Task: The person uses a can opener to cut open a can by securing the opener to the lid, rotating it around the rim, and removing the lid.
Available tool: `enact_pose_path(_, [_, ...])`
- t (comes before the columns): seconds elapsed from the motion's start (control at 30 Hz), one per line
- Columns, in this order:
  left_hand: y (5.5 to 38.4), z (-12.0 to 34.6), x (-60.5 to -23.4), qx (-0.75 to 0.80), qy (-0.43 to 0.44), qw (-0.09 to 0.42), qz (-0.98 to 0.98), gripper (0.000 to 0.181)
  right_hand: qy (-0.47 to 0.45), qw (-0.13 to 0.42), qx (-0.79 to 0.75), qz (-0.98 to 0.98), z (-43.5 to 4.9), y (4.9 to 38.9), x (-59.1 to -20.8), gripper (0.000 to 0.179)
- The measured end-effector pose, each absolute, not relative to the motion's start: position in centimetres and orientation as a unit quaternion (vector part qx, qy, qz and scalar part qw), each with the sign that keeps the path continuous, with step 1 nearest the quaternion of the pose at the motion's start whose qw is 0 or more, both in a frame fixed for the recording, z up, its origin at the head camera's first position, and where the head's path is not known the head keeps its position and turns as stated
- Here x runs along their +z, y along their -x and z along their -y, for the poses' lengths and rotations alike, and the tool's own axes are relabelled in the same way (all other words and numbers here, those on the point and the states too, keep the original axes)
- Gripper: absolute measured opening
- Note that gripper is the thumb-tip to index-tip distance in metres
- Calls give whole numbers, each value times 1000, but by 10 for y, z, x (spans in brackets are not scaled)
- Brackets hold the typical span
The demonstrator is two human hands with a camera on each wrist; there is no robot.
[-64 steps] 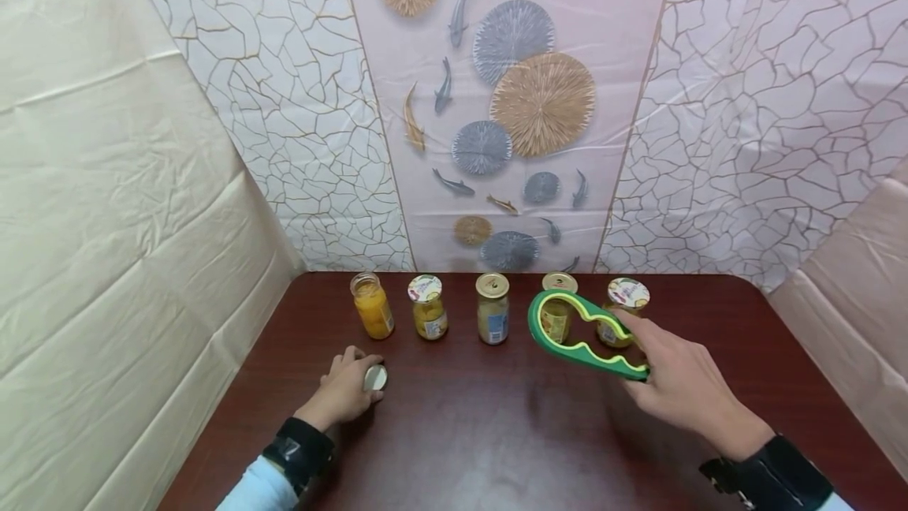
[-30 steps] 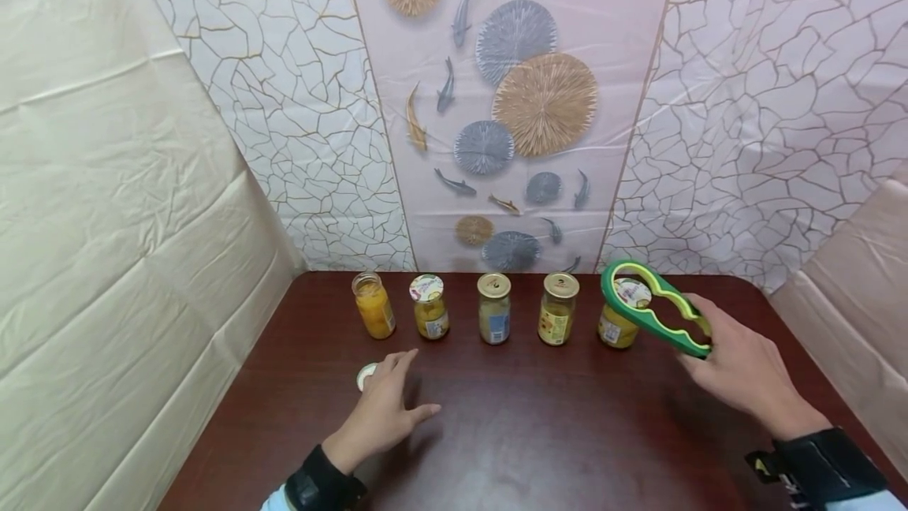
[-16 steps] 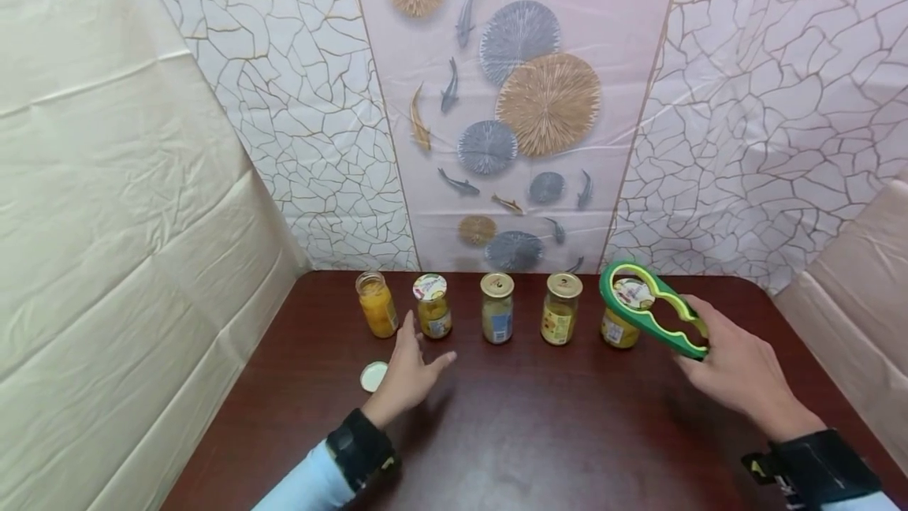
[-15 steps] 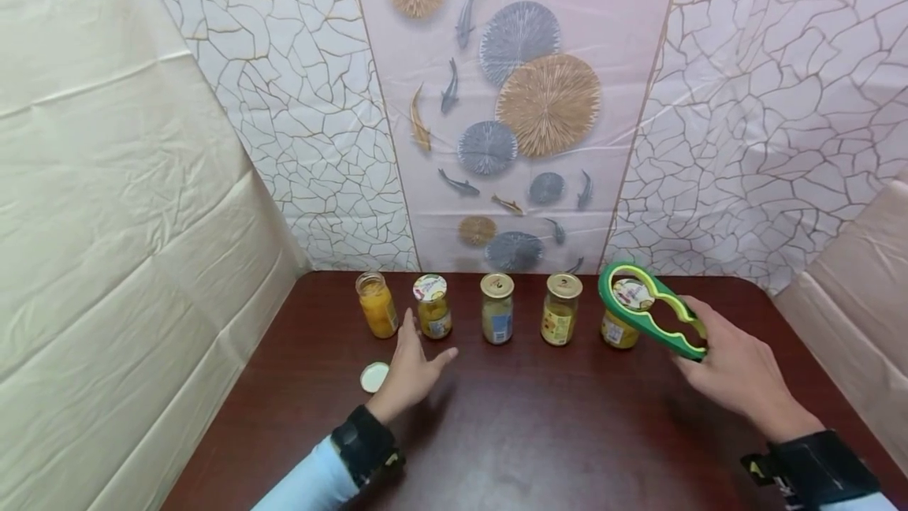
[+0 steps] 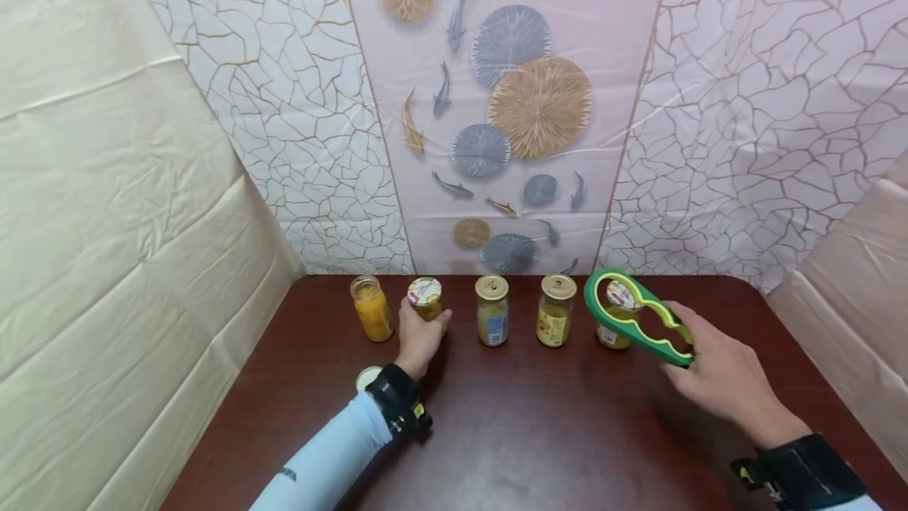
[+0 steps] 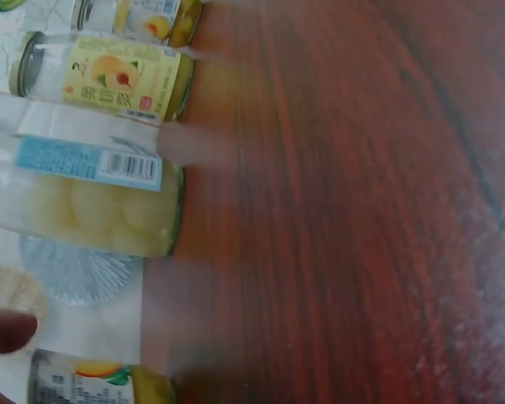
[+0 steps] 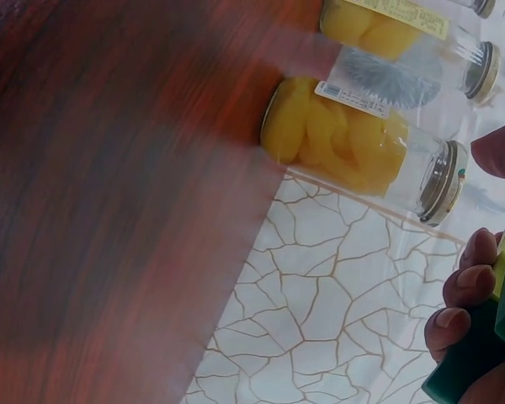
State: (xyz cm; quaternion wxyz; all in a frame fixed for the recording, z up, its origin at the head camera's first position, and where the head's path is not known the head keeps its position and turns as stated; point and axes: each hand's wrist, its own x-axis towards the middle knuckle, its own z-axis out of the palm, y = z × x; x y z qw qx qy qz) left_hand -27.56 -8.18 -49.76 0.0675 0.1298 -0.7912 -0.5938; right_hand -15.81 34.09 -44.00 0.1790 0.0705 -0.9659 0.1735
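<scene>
My left hand is around a small jar with a patterned white lid, second from the left in the row. Its fingers are on one side and its thumb on the other, hiding most of the jar's body. My right hand grips the handles of a green jar opener with a wavy yellow-green lining. Held in the air, the opener overlaps the rightmost jar in the head view; the right wrist view shows that jar apart from the fingers, with yellow fruit inside.
At the left of the row stands a lidless jar of orange fruit. Two gold-lidded jars stand further right. A loose lid lies partly behind my left wrist on the brown table. Patterned cloth hangs behind the row.
My left hand has left the loose lid on the table and moved forward and right to the second jar. My right hand has shifted the opener right, over to the rightmost jar.
</scene>
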Motion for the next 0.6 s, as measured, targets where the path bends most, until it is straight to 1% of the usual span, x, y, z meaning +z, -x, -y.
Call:
enact_pose_path(0.1, [277,83,-500,-613,-122,69,777,77,-74,178,173,966,-340,158,-440,85])
enact_pose_path(0.27, [278,85,-502,-637,-109,66,760,66,-85,193,172,962,-339,158,-441,83])
enact_pose_path(0.33, [278,85,-503,-639,-107,66,759,67,-85,194,171,962,-339,158,-440,83])
enact_pose_path(0.43, [277,84,-504,-645,-106,61,754,76,-84,192,172,963,-338,158,-439,83])
enact_pose_path(0.53, [272,84,-503,-649,-101,62,751,76,-83,189,172,963,-336,157,-438,84])
enact_pose_path(0.6, [267,84,-501,-650,-94,66,751,72,-84,190,170,963,-335,157,-437,84])
